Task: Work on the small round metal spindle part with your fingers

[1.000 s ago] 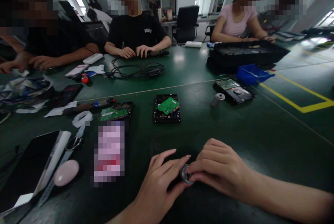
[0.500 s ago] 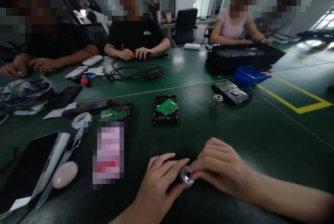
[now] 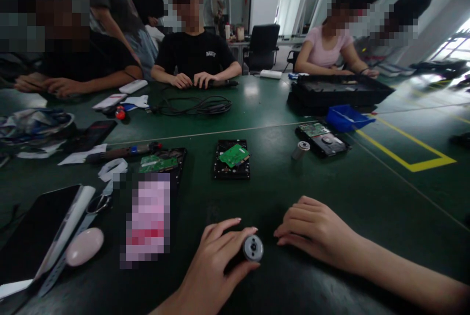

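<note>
Cylinder (image 3: 253,248), short and metallic, is at the near middle of the table (image 3: 191,168), its round, holed end turned up to the camera. The left hand (image 3: 218,261) pinches its sides between thumb and fingers. The right hand (image 3: 319,232) is just to the right, apart from it, fingers curled with their tips drawn toward the thumb; whether anything sits between them, I cannot tell.

White lettering (image 3: 211,54) on a black shirt (image 3: 183,56) across the table is too blurred to read, and the pink panel (image 3: 149,217) left of the hands is pixelated.

The surface is dark green and slightly glossy, crossed by a pale seam (image 3: 205,133). At right, yellow lines (image 3: 413,164) meet in a corner near a blue tray (image 3: 347,119). People sit along the far side; behind them are a black chair (image 3: 262,43) and pale walls.

Green tabletop separates the hands from a drive (image 3: 237,173) with a green board (image 3: 234,155) on it, and from a second cylinder (image 3: 301,151) farther right. Leftward, the pink panel, a pink egg-shaped thing (image 3: 85,246) and a tablet (image 3: 44,227) crowd the near side.
</note>
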Action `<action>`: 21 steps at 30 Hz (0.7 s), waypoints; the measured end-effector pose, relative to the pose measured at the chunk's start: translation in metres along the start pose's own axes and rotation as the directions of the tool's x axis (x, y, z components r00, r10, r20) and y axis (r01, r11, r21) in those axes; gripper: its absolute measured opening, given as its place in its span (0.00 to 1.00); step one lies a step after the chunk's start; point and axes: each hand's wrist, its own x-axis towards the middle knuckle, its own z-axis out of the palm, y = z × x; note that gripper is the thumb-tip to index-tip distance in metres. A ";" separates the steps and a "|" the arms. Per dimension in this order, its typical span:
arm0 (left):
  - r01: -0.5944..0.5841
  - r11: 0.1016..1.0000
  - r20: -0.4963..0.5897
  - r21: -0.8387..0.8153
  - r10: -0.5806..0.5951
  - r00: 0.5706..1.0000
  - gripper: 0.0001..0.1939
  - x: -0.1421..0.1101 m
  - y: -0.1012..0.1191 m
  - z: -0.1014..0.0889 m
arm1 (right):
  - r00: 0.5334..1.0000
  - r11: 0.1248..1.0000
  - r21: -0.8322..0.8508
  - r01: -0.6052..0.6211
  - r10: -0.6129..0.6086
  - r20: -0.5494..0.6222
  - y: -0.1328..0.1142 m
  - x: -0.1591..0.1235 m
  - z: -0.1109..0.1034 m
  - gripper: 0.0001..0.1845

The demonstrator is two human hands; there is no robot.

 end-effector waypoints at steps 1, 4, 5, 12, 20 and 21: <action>-0.001 1.000 -0.001 0.002 0.001 1.000 0.29 0.000 0.000 0.000 | 1.000 1.000 -0.003 0.001 -0.001 -0.003 0.000 -0.001 0.001 0.09; -0.009 1.000 0.004 0.011 0.008 1.000 0.29 0.000 0.000 -0.001 | 1.000 1.000 -0.009 -0.002 0.002 -0.025 0.002 -0.001 0.005 0.10; -0.009 1.000 0.005 0.016 0.009 1.000 0.29 0.000 -0.001 -0.001 | 0.999 1.000 -0.016 -0.005 0.005 -0.034 0.003 -0.001 0.007 0.10; -0.031 0.999 -0.023 0.038 0.032 0.999 0.31 -0.001 -0.005 0.001 | 0.999 0.998 -0.052 -0.039 0.037 -0.029 0.013 -0.002 0.016 0.12; 0.027 1.000 -0.158 0.014 -0.024 0.987 0.25 0.000 -0.004 -0.002 | 0.984 0.989 0.003 -0.151 0.150 0.101 0.010 0.000 0.003 0.10; 0.034 0.999 -0.167 0.004 -0.033 0.985 0.26 0.000 -0.004 -0.002 | 0.980 0.987 0.018 -0.160 0.156 0.127 0.010 0.001 0.000 0.12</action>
